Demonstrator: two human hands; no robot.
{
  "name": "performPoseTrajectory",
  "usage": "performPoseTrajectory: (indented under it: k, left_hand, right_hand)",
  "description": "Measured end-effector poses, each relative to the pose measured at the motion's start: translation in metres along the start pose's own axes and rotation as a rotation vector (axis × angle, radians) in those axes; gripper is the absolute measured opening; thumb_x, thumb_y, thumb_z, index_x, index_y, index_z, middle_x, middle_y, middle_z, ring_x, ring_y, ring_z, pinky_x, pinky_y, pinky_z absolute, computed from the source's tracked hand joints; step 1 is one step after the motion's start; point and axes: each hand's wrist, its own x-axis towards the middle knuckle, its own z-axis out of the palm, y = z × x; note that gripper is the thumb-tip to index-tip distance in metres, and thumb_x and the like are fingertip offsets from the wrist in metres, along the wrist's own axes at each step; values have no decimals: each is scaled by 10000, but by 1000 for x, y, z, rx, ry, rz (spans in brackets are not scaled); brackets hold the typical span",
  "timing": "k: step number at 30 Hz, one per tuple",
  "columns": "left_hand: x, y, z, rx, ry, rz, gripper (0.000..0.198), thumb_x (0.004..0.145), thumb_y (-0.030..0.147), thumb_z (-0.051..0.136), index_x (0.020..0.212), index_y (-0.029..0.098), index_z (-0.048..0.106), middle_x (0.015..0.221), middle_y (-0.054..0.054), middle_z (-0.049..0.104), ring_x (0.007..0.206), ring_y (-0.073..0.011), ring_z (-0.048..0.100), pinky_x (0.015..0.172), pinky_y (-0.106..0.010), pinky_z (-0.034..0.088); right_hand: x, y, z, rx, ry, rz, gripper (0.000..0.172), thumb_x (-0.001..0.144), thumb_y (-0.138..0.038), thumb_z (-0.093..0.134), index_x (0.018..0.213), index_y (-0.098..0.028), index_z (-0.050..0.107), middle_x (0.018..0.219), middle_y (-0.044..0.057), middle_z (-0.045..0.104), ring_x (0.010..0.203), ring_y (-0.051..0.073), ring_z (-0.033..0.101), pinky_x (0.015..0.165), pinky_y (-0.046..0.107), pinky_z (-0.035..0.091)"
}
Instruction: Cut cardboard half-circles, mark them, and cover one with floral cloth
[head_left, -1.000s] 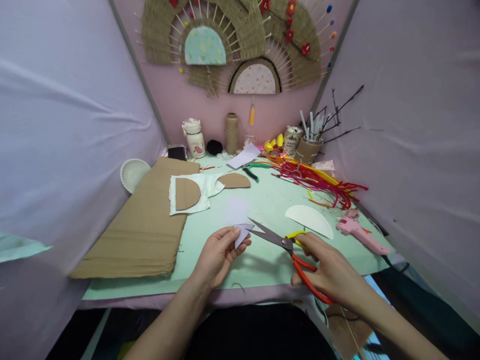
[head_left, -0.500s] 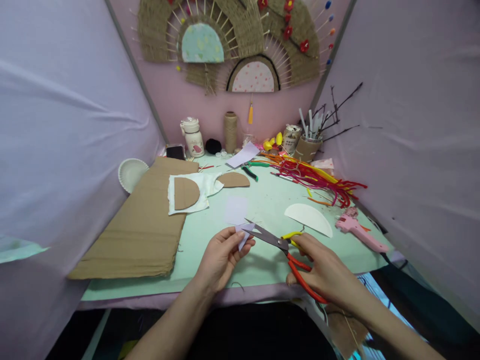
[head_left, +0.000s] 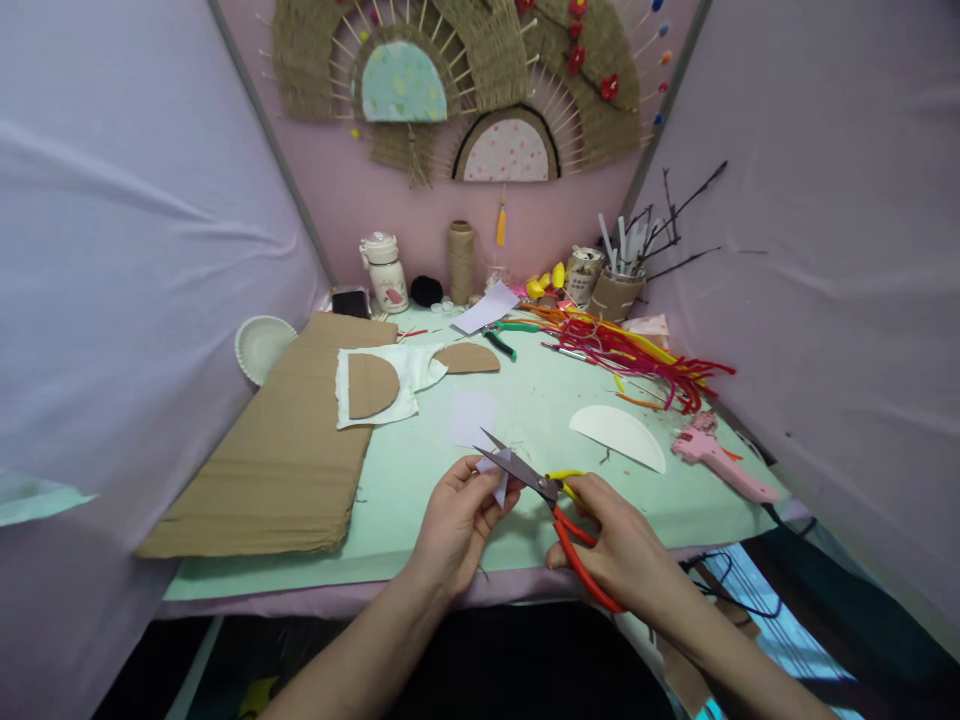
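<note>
Over the front middle of the table, my left hand (head_left: 466, 520) pinches a small folded piece of pale lilac paper (head_left: 501, 487) between thumb and fingers. My right hand (head_left: 611, 530) grips a pair of scissors (head_left: 525, 474) by its red and yellow handles. The dark blades are parted and lie across the paper, their tips pointing up and left past it. Flat on the table just beyond the blades is a lilac paper square (head_left: 472, 417). A white half-round piece (head_left: 619, 437) rests beyond my right hand.
Cardboard (head_left: 277, 450) covers the left side, with cloth (head_left: 409, 375) and a cardboard half-round (head_left: 373, 386) over its edge. At right are a pink glue gun (head_left: 724, 462) and pipe cleaners (head_left: 630, 350). Pliers (head_left: 501, 344), twine (head_left: 461, 262) and a bottle (head_left: 385, 275) stand or lie at the back.
The scissors and my right hand have moved left, bringing the blades further over the paper. My left hand has shifted slightly right with the paper.
</note>
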Motion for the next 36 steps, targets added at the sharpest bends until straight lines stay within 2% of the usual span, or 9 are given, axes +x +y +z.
performPoseTrajectory:
  k: [3, 12, 18, 28, 36]
  left_hand:
    - [1, -4, 0, -39, -6, 28, 208, 686, 196, 798, 819, 143, 647, 839, -15, 693, 788, -98, 655, 792, -227, 541]
    - [0, -11, 2, -183, 6, 29, 210, 655, 159, 822, 746, 145, 634, 733, 18, 650, 680, -65, 587, 712, -192, 517]
    - [0, -14, 2, -257, 12, -7, 224, 644, 152, 834, 741, 137, 632, 731, 6, 668, 693, -74, 610, 688, -184, 513]
    - [0, -15, 2, -267, 25, -40, 252, 617, 143, 851, 739, 134, 630, 722, 8, 666, 675, -76, 612, 679, -191, 519]
    - [-1, -13, 3, -257, 31, -54, 267, 608, 131, 852, 728, 140, 614, 724, 6, 662, 662, -78, 610, 663, -192, 520]
  right_hand:
    - [0, -3, 2, 34, -3, 20, 406, 676, -273, 703, 1057, -208, 577, 930, 32, 589, 794, 200, 564, 707, 302, 469]
    - [-3, -2, 15, 144, -18, 83, 375, 656, -215, 678, 1012, -211, 559, 885, 11, 567, 779, 188, 538, 705, 293, 451]
    - [-5, -5, 21, 228, -36, 145, 329, 662, -222, 675, 963, -210, 543, 796, -16, 548, 712, 169, 511, 642, 272, 425]
    - [-6, -7, 21, 382, -76, 172, 235, 691, -228, 672, 865, -218, 514, 638, -78, 446, 587, 121, 431, 548, 230, 361]
    - [-6, -6, 21, 403, -66, 191, 205, 679, -238, 683, 797, -214, 518, 597, -82, 452, 559, 109, 413, 521, 216, 337]
